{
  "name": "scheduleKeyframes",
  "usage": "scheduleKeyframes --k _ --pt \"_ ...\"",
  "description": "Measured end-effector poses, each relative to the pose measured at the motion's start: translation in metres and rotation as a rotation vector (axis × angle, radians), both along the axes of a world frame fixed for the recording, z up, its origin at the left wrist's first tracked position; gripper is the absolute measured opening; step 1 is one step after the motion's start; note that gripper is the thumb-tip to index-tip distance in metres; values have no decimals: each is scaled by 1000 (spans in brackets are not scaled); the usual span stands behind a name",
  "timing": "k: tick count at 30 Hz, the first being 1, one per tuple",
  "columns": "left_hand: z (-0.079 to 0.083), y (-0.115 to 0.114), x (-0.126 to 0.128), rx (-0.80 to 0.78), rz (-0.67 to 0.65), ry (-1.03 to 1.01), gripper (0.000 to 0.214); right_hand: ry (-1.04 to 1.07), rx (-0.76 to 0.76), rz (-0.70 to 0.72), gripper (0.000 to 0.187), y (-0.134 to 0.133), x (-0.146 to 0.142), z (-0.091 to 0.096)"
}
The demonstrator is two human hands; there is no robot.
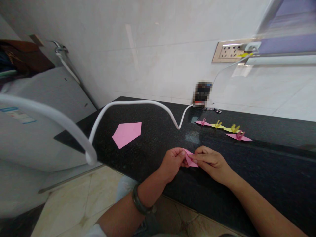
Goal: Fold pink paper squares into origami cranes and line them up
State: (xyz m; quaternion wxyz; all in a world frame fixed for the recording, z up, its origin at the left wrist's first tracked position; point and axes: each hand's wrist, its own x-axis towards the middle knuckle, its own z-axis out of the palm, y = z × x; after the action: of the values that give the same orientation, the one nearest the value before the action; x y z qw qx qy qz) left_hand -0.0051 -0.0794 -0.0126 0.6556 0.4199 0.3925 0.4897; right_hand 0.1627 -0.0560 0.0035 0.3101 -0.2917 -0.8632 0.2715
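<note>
A small folded piece of pink origami paper (190,160) is between my two hands, just above the dark countertop. My left hand (174,161), with a bangle on the wrist, pinches its left side between thumb and fingers. From the right, my right hand (210,161) has its thumb and fingers closed on the other side of the paper. The fingers cover part of the folds. Beyond my right hand stands a row of folded paper cranes, with a pink crane (239,135) nearest and a yellow crane (234,129) just behind it.
Pink paper sheets (127,134) lie on the black countertop (153,131) at left. A white bendy stand (138,102) arches across to a pixelated device (202,93) by the tiled wall. Its cable runs to a wall socket (229,51). A white appliance (49,125) stands left.
</note>
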Motion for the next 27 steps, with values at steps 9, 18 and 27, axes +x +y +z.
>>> scheduleKeyframes --k 9,18,27 --pt "3 -1 1 28 16 47 30 24 -30 12 24 -1 -1 -1" --pt "4 -3 2 126 118 218 29 127 -230 -89 22 -9 -10 3" --pt "7 -5 0 280 193 453 26 49 -457 -212 26 -7 -16 -8"
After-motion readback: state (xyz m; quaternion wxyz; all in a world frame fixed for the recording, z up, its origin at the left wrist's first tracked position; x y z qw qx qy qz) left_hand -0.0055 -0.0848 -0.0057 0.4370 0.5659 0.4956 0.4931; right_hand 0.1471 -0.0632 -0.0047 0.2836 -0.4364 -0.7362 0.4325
